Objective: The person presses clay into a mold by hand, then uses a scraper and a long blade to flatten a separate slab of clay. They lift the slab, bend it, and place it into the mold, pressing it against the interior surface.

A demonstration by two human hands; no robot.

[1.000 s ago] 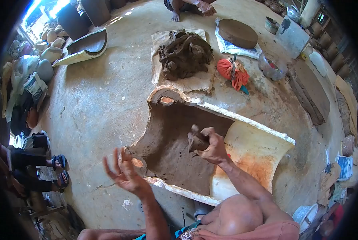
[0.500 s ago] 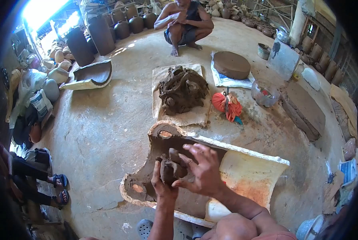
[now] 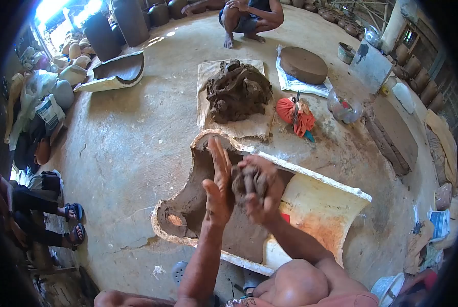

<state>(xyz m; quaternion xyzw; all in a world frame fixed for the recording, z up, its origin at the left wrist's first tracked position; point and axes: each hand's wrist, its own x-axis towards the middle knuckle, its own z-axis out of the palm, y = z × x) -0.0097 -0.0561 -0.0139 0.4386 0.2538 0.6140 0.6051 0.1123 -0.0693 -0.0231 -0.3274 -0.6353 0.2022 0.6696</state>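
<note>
My left hand [image 3: 217, 190] is held upright with its fingers straight and flat, its palm side close against a lump of brown clay [image 3: 248, 183]. Curled around the other side of that lump is my right hand [image 3: 268, 192], slightly blurred. Both hands are above a large white plaster mold [image 3: 318, 217] on the floor in front of me. Dark clay lines [image 3: 239, 245] the mold's left part, while its right end shows bare, stained plaster. Part of the clay lining is hidden behind my hands and forearms.
Beyond the mold, a heap of wet clay [image 3: 236, 94] rests on a cloth [image 3: 206, 112]. To its right are an orange cloth bundle [image 3: 295, 115], a round clay slab [image 3: 304, 65] and a long clay block [image 3: 390, 135]. One person [image 3: 249, 18] squats ahead; another person's sandaled feet [image 3: 73, 222] show at left.
My left hand has gone from cupping the clay to flat, straight fingers, and my right hand has closed around the lump. The view has tilted down. The squatting person has stretched an arm leftward.
</note>
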